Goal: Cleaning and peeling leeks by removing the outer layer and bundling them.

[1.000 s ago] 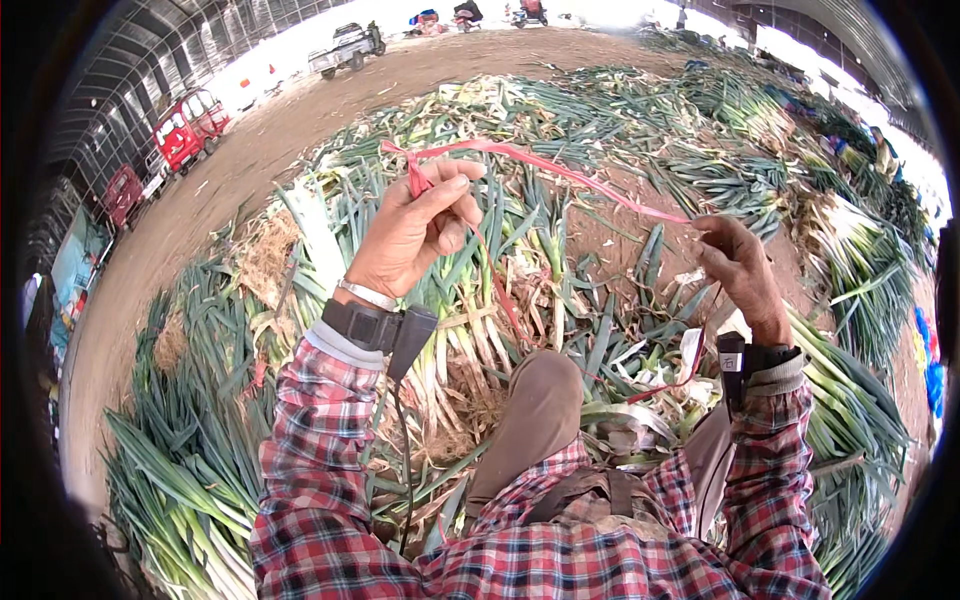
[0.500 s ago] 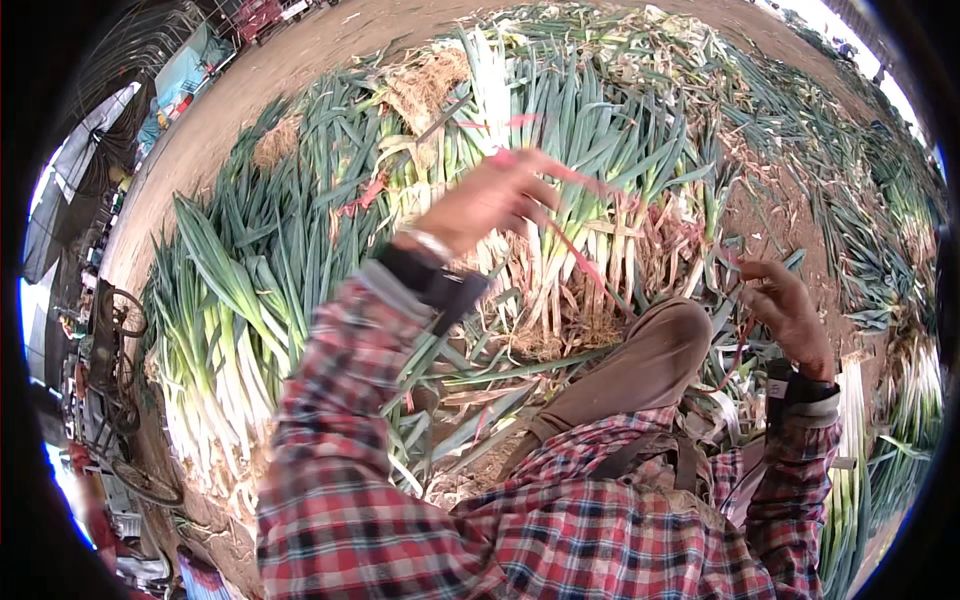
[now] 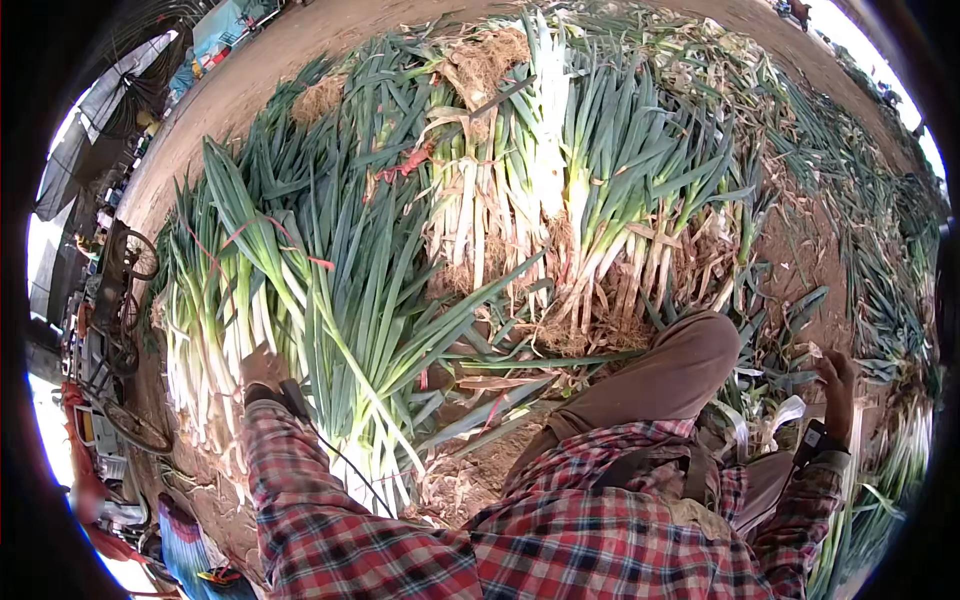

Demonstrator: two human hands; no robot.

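My left hand (image 3: 263, 369) is low against the white stalks of a leek bunch (image 3: 215, 345) at the left. Its fingers are hidden, so a grip cannot be made out. Thin red strips (image 3: 238, 236) lie across the green leaves above it. Next to this bunch, more leeks (image 3: 365, 330) spread toward my body, their pale ends near my left sleeve. On the right, my right hand (image 3: 836, 388) hovers over loose leaves with its fingers apart and slightly bent. Nothing that it holds can be made out.
Leek bunches with brown roots (image 3: 590, 320) lie ahead of my bent knee (image 3: 700, 350). A red tie (image 3: 403, 165) rests among the leaves. Leek heaps (image 3: 870, 210) cover the right side. Bicycles (image 3: 125, 340) stand at the far left.
My left hand has swung from the middle bunches down to the left bunch. Red strip no longer stretches from it; strips now lie on the left leeks. My right hand has moved right and lower.
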